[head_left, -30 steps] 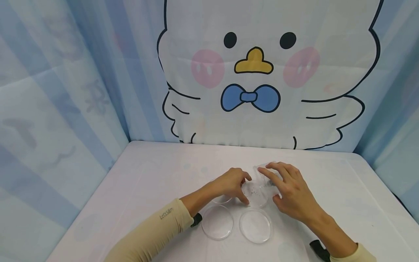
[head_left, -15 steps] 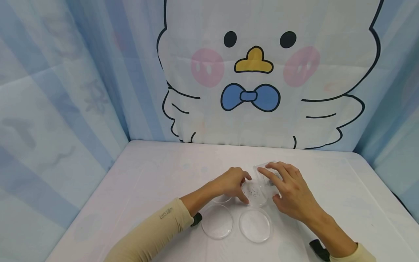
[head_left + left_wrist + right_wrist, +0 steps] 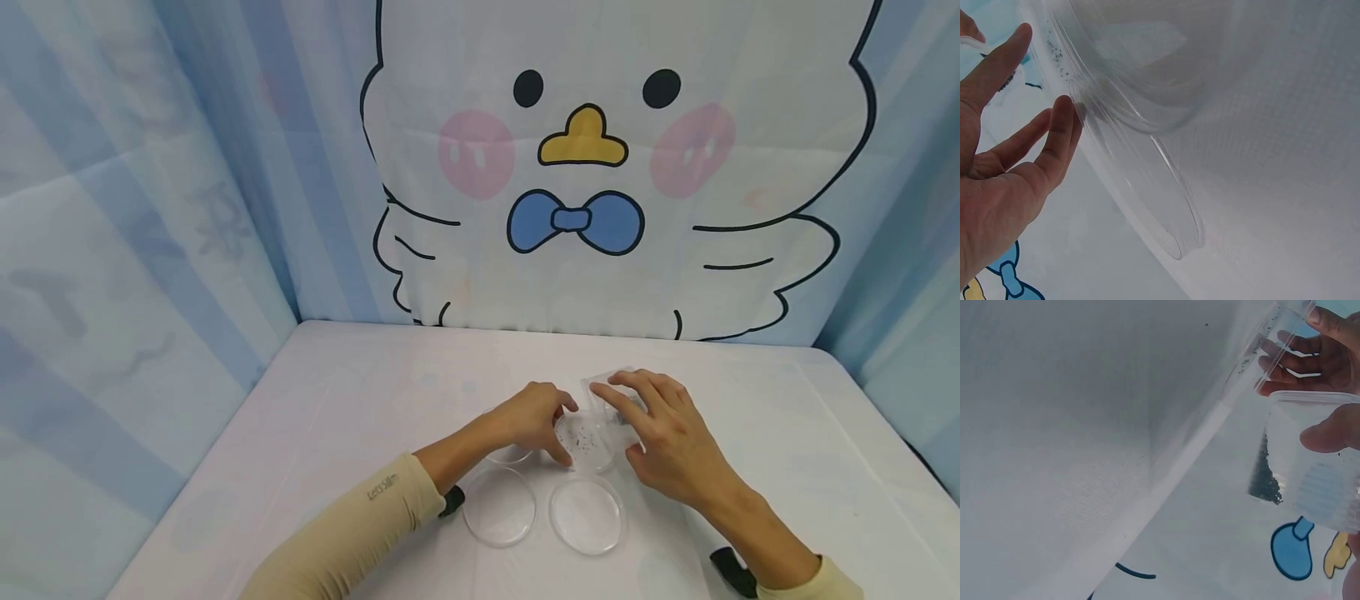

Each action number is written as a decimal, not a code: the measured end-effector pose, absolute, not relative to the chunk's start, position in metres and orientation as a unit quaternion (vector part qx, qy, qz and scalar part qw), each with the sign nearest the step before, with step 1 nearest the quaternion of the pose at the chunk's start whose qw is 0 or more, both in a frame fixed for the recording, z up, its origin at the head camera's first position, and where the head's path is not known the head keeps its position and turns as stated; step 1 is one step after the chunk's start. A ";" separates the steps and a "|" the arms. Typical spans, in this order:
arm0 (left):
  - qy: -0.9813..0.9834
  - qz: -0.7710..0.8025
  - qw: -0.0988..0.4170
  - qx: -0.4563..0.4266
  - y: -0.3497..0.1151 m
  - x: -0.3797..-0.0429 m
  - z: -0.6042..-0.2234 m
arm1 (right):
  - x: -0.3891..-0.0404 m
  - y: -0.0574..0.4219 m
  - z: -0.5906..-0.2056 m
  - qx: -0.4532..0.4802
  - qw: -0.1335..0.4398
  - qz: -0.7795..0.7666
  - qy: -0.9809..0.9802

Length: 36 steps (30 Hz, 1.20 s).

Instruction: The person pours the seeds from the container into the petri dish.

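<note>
My left hand holds the left side of a clear petri dish, thumb at the near edge and fingers at the far edge. Small dark grains are scattered inside that dish. Above its right side my right hand grips a clear plastic box, tilted toward the dish. A heap of dark grains lies in one corner of the box, plain in the right wrist view. From the left wrist, my left fingers show against the dish rim, slightly bent.
Two more clear round dishes lie nearer me: a left one and a right one. Another dish is partly hidden under my left wrist. A white table bears everything, with a printed curtain behind it.
More dark grains show in the dish than a second ago. Both hands stay almost in place, and the box keeps its tilt.
</note>
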<state>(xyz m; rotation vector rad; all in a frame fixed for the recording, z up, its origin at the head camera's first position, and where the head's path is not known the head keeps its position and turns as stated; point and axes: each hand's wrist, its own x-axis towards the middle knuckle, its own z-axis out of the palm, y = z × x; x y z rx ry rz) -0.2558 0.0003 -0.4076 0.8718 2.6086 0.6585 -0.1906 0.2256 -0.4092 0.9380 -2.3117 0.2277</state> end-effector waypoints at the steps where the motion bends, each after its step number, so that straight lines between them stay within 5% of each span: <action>1: 0.911 0.231 0.156 0.304 0.000 -0.256 -0.408 | -0.191 0.226 -0.409 0.356 0.313 0.086 -0.876; 36: 0.910 0.228 0.153 0.309 0.001 -0.256 -0.405 | -0.191 0.226 -0.409 0.364 0.313 0.067 -0.875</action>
